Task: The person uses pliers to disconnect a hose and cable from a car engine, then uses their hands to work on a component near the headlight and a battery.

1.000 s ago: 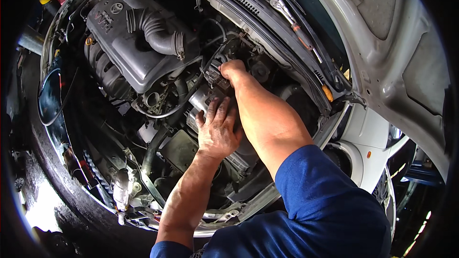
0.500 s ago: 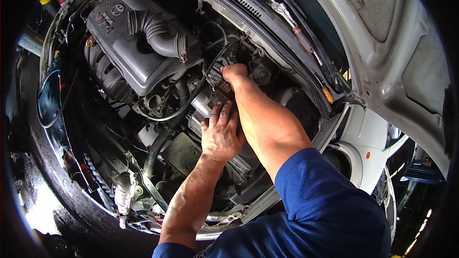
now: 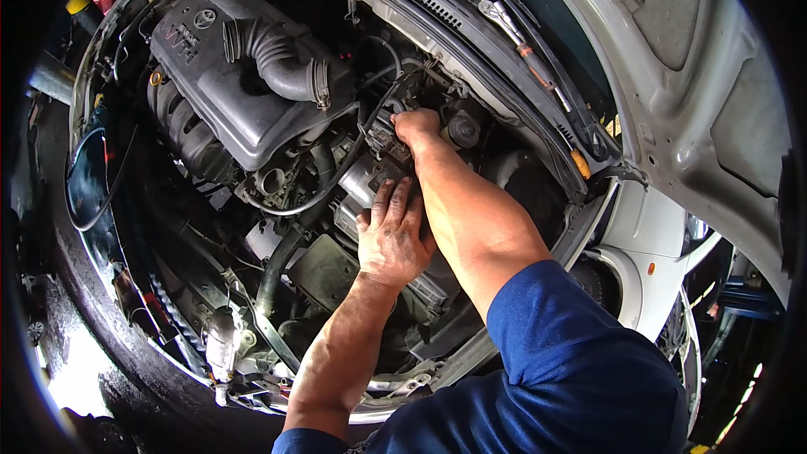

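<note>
My left hand lies over the side of a silver metal cylinder in the engine bay, its dirty fingers stretched out and pointing up. Beyond it, my right hand is closed at the far end of a grimy metal block joined to the cylinder. Its fingers curl around the far side, so whatever they grip is hidden. A dark hose curves past the block on the left. Close to my right hand, on its right, is a round dark cap.
A black engine cover with a loose-ended ribbed intake hose fills the left. A ratchet with a long extension rests on the cowl below the windshield. The raised hood stands at the right. A flat dark box sits left of my left forearm.
</note>
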The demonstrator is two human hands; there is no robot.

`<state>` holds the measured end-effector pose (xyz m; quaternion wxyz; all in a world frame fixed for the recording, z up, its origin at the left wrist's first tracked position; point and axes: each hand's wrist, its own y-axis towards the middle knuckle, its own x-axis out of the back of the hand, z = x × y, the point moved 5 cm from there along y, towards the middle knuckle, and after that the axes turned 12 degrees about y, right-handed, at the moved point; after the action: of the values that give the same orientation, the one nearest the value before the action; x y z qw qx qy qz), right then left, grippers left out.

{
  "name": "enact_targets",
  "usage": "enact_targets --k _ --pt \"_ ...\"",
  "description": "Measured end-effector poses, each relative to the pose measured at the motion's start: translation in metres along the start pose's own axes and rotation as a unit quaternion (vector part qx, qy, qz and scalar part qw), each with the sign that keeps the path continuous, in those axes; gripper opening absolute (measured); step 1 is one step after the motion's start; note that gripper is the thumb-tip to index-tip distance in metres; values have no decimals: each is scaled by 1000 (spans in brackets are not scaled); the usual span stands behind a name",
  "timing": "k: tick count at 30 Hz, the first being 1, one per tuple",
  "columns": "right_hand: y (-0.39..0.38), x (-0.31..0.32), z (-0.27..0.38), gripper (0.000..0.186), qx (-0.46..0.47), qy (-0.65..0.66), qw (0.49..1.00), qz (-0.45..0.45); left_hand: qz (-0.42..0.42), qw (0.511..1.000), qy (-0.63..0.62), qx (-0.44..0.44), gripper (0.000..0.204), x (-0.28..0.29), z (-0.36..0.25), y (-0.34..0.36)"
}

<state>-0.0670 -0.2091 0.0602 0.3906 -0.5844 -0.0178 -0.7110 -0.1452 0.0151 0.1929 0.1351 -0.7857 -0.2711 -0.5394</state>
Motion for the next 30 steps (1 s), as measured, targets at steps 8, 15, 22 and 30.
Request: enact_targets --k 8,15,22,30 --pt "-25 4 13 48 -112 160 978 69 -14 1000 17 11 59 -3 7 -2" --pt "-7 4 -13 46 -18 21 995 95 -177 969 -164 -58 42 2 23 -4" --pt "-3 -6 -28 59 -125 256 958 24 -8 908 -363 208 27 -83 150 21" --pt "-8 7 -15 42 -82 224 971 -27 289 492 -811 126 27 -123 133 110"
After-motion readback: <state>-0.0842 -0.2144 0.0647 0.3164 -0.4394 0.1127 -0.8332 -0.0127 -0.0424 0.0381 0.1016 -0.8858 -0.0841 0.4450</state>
